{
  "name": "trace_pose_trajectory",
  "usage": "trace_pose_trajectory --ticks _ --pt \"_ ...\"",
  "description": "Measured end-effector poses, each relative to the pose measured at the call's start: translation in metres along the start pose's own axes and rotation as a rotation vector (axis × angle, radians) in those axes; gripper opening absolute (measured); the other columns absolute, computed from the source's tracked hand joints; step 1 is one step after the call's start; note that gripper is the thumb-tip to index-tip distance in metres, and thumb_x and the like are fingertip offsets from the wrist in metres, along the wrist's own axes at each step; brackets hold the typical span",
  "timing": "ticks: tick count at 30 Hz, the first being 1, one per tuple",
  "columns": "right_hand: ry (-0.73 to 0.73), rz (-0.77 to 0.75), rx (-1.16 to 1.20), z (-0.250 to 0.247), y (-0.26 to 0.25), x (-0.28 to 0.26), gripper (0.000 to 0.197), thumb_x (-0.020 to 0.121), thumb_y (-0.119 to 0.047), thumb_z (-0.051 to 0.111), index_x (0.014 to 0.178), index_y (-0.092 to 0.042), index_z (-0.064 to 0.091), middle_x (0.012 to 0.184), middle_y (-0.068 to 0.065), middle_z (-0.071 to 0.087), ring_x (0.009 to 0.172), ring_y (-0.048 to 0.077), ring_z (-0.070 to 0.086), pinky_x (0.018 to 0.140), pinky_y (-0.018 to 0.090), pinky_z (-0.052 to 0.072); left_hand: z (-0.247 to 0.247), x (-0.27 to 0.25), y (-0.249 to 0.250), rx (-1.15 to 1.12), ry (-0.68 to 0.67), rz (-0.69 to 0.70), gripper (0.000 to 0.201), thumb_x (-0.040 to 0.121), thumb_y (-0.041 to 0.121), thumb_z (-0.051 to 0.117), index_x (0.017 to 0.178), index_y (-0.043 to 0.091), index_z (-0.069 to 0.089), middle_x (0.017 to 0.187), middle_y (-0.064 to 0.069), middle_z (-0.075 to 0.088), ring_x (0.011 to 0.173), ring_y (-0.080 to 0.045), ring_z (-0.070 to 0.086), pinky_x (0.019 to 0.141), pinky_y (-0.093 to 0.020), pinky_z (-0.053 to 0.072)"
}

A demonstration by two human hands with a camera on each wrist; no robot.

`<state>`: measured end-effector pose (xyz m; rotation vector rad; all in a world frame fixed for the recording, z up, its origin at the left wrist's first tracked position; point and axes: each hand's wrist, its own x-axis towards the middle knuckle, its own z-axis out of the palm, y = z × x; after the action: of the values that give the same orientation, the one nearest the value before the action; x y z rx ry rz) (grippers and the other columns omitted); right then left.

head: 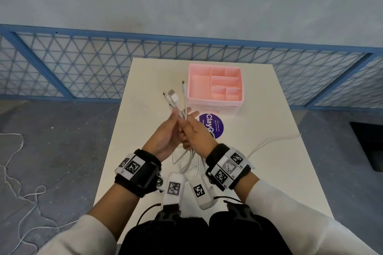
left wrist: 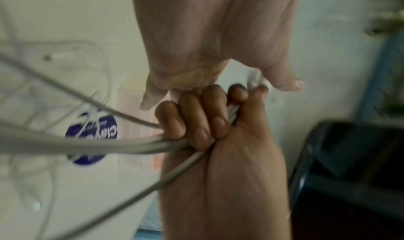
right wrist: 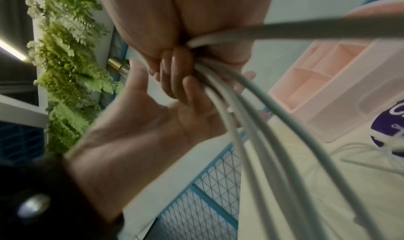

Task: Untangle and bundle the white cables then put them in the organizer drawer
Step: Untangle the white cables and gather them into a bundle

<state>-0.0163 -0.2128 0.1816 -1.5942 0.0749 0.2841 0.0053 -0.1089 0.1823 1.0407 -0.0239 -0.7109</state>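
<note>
White table [head: 259, 122] under both hands, seen whole only in the head view; beyond the hands stands the pink organizer [head: 215, 86], its top compartments open to view, its front face hidden from the head camera. Just beyond the right hand a round purple sticker [head: 215, 128] lies on the table top. The left hand [head: 165, 141] and right hand [head: 195, 133] meet above the table, touching each other, with the white cables [head: 182, 107] gathered between them. In the head view the connector ends, one a USB-A plug [head: 173, 94], fan upward past the fingertips toward the organizer, while the slack hangs below the wrists and one strand trails across the table to the right of the right hand. The left wrist view shows what the head view hides: the right hand's fingers [left wrist: 196, 119] are curled tightly around the bunched cables, clenching them against the palm. The right wrist view shows the left hand with palm upturned and thumb spread, its fingers loosely bent against the bundle; whether they clamp the cables cannot be told. Both wrist views are blurred, and only the right wrist view shows the green fern wall [right wrist: 70, 62] to the left of the hands.
</note>
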Motion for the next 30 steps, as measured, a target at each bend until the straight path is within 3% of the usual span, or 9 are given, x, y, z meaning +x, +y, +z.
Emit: trace_pose_trajectory --ticks 3,6,8,11,12,14,18,27,30 --pt "-0.038 0.029 -0.081 0.001 0.003 -0.001 0.028 0.1 -0.025 0.03 0.074 -0.029 0.041 0.049 -0.002 0.034 0.038 0.006 0.03 0.043 0.025 0.026 0.002 0.004 0.001 0.278 0.074 0.054 0.05 0.085 0.058 0.034 0.105 0.026 0.067 0.12 0.003 0.067 0.115 -0.01 0.058 0.096 -0.028 0.044" --pt "-0.113 0.02 -0.12 -0.002 0.004 -0.003 0.032 0.1 -0.027 0.029 0.072 -0.018 0.041 0.053 0.003 0.039 0.039 0.008 0.033 0.043 0.022 0.031 0.0 0.007 0.007 0.353 0.139 0.073 0.046 0.096 0.045 0.036 0.071 0.027 0.07 0.108 -0.008 0.073 0.104 -0.029 0.06 0.085 -0.039 0.047" --pt "-0.159 0.004 -0.153 -0.003 0.006 -0.003 0.03 0.1 -0.024 0.032 0.072 -0.018 0.042 0.054 0.005 0.044 0.039 0.006 0.039 0.044 0.018 0.036 0.001 0.009 0.014 0.24 0.177 0.079 0.046 0.098 0.041 0.033 0.064 0.019 0.055 0.091 -0.011 0.075 0.096 -0.031 0.061 0.073 -0.031 0.052" --pt "-0.24 0.022 -0.155 -0.004 0.017 -0.003 0.028 0.098 -0.021 0.039 0.07 -0.018 0.04 0.052 0.004 0.039 0.04 0.01 0.042 0.047 0.019 0.04 -0.002 0.016 0.031 -0.097 0.174 0.104 0.042 0.099 0.036 0.031 0.063 0.016 0.039 0.059 -0.001 0.063 0.076 -0.018 0.069 0.078 -0.031 0.052" --pt "-0.254 0.032 -0.183 -0.005 0.021 -0.003 0.028 0.097 -0.023 0.04 0.069 -0.018 0.039 0.052 0.003 0.037 0.039 0.011 0.042 0.047 0.02 0.04 -0.005 0.018 0.035 -0.157 0.169 0.114 0.042 0.099 0.038 0.031 0.063 0.017 0.038 0.049 0.005 0.052 0.057 -0.012 0.063 0.067 -0.026 0.054" --pt "-0.252 0.05 -0.262 -0.012 0.03 -0.006 0.032 0.097 -0.025 0.041 0.066 -0.019 0.037 0.054 0.002 0.036 0.038 0.008 0.04 0.047 0.019 0.038 -0.013 0.02 0.046 -0.189 0.157 0.108 0.043 0.099 0.041 0.03 0.062 0.021 0.037 0.041 0.01 0.036 0.034 -0.002 0.037 0.037 -0.014 0.035" --pt "-0.267 -0.031 -0.57 -0.034 0.038 -0.012 0.03 0.097 -0.032 0.038 0.067 -0.028 0.037 0.061 -0.006 0.042 0.045 -0.002 0.041 0.052 0.015 0.037 -0.028 0.019 0.058 -0.123 0.169 0.048 0.045 0.098 0.042 0.031 0.059 0.022 0.037 0.039 0.01 0.029 0.03 -0.001 0.022 0.033 -0.013 0.015" --pt "-0.374 0.05 -0.906 -0.083 0.032 -0.013 0.027 0.096 -0.036 0.039 0.084 -0.017 0.052 0.068 -0.008 0.048 0.063 0.011 0.045 0.059 0.015 0.037 -0.068 0.002 0.073 -0.109 0.195 -0.027 0.048 0.096 0.042 0.035 0.054 0.021 0.042 0.042 0.011 0.033 0.028 -0.001 0.025 0.031 -0.012 0.017" --pt "-0.394 0.014 -1.083 -0.084 0.031 -0.009 0.034 0.096 -0.038 0.039 0.09 -0.011 0.057 0.073 -0.011 0.053 0.071 0.014 0.05 0.065 0.024 0.035 -0.071 0.001 0.064 0.001 0.211 -0.116 0.041 0.097 0.039 0.035 0.061 0.019 0.038 0.046 0.009 0.037 0.029 0.0 0.025 0.031 -0.011 0.016"
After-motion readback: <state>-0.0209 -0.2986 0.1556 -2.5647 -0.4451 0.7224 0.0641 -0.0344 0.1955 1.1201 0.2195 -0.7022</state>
